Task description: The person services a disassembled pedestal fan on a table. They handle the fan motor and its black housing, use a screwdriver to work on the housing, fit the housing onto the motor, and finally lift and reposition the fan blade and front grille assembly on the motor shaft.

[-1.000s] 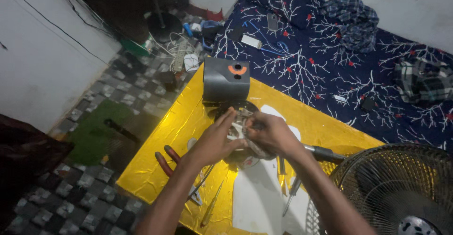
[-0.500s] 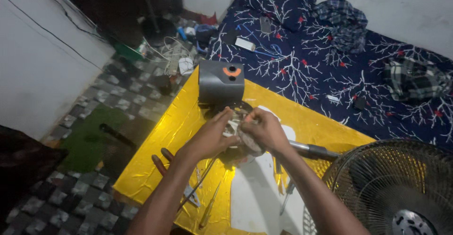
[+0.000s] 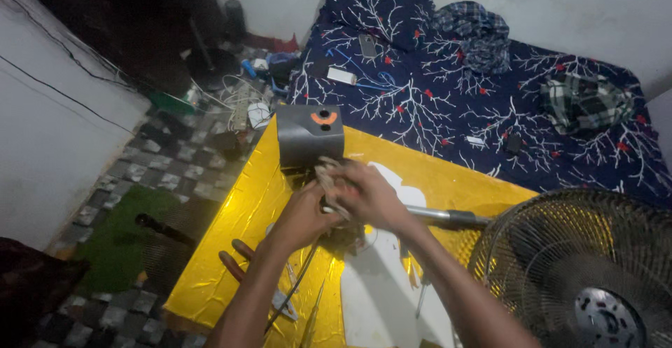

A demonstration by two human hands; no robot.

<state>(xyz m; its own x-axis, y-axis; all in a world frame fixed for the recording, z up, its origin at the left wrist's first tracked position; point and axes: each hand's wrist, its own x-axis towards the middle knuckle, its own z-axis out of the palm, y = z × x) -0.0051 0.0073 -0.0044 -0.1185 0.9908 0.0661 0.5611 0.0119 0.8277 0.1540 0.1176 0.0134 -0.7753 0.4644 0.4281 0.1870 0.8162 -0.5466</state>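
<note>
From my head camera, my left hand [image 3: 302,215] and right hand [image 3: 364,194] meet just in front of the grey box [image 3: 310,135] on the yellow sheet [image 3: 238,229]. Both close around a pale rag [image 3: 326,177], bunched between my fingers and touching the dark part [image 3: 343,235] beneath them. Near that box, red-handled pliers [image 3: 241,263] lie by my left forearm. The fan [image 3: 584,274] stands well apart, its metal pole [image 3: 448,216] running behind my right wrist.
</note>
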